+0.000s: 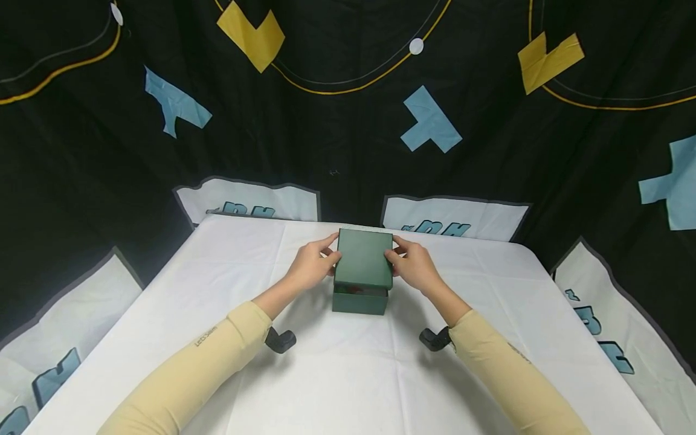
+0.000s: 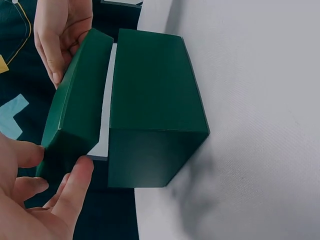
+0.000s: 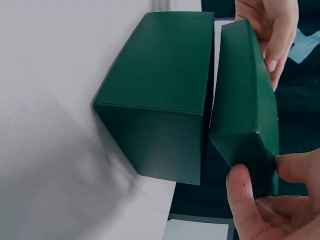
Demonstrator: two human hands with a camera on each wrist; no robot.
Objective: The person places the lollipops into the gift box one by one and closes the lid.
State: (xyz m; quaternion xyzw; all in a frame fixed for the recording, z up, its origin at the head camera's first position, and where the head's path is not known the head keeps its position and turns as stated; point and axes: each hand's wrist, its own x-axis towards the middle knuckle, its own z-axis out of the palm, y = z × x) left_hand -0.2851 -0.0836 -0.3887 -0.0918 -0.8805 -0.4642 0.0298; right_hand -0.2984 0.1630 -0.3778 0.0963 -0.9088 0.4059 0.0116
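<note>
A dark green box [image 1: 360,303] sits on the white-covered table, its lid [image 1: 364,257] held just above it with a narrow gap between. My left hand [image 1: 315,261] pinches the lid's left side between thumb and fingers. On the opposite side my right hand [image 1: 414,261] grips the lid the same way. Through the gap at the front a small reddish patch shows inside the box; the rest of the contents is hidden. In the left wrist view the lid [image 2: 80,95] stands apart from the box [image 2: 150,85], slightly tilted.
White cloth covers the table [image 1: 337,380]. A black curtain [image 1: 348,151] with yellow and blue paper shapes hangs behind it. White printed panels [image 1: 457,217] stand around the table's edges. A dark wrist-worn piece [image 1: 280,341] juts from the left sleeve, another [image 1: 435,339] from the right.
</note>
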